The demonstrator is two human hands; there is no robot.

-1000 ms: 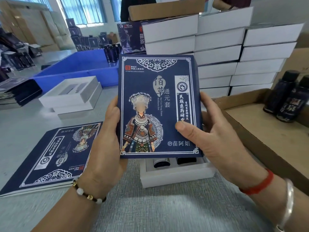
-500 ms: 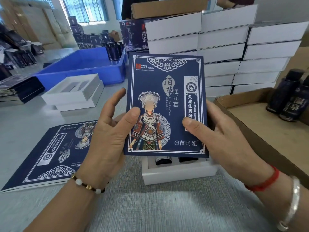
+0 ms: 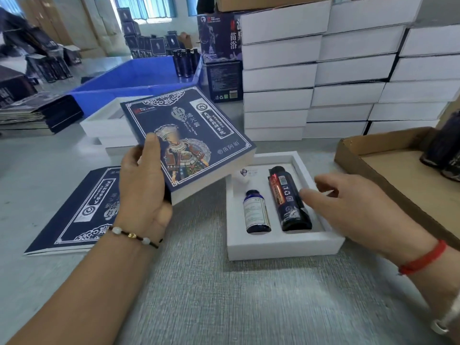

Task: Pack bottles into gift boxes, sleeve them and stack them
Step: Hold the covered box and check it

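Your left hand [image 3: 143, 185] pinches the sleeve [image 3: 189, 143], tilted, up-left of the open tray [image 3: 283, 245] on the bench. Your right hand [image 3: 348, 210], fingers spread, is nearer, over the bottles [image 3: 288, 197], whose long axis runs away from you.

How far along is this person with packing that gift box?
Done: two bottles, a small one and a taller dark one, lie in the open white box, and white boxes stand stacked behind. In hand: the left hand grips the blue sleeve, while the right hand reaches over the box. Left: sleeving this box and stacking it; a flat sleeve waits on the table.
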